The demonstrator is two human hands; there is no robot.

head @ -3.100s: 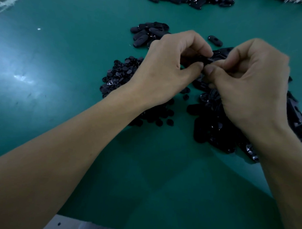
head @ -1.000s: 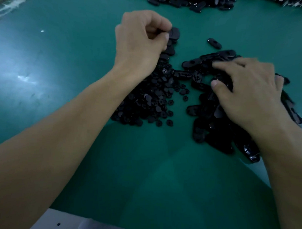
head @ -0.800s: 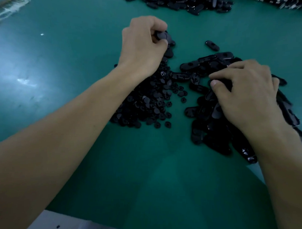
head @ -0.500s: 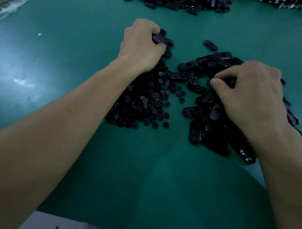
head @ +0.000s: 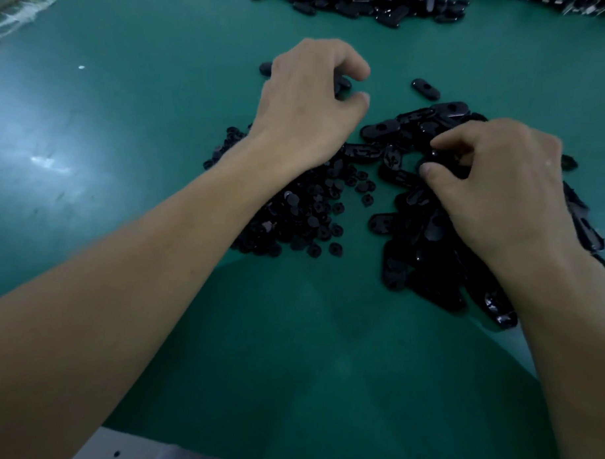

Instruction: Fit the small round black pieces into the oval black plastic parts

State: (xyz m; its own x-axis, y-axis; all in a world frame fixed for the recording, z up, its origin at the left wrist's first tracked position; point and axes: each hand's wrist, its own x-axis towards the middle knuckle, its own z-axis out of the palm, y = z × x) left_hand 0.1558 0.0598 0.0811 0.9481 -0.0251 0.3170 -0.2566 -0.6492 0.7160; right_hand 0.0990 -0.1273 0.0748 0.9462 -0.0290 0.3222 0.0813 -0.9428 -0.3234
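Oval parts [head: 380, 129] — glossy black, one hole each.

- The green table [head: 126, 127] carries everything in sight.
- A heap of small round black pieces [head: 295, 212] lies near the table's middle, partly under the left forearm.
- Just right of it, a heap of oval black parts [head: 427, 261] spreads toward the right edge.
- The left hand [head: 309, 102] is beyond the round heap, fingers loosely curled, with nothing between thumb and forefinger.
- The right hand [head: 501, 188] rests on the oval heap, thumb and forefinger pinching one oval part [head: 437, 157].
- A lone oval [head: 425, 88] lies apart, toward the far edge.
- A far pile [head: 363, 6] of black parts lines the far edge.
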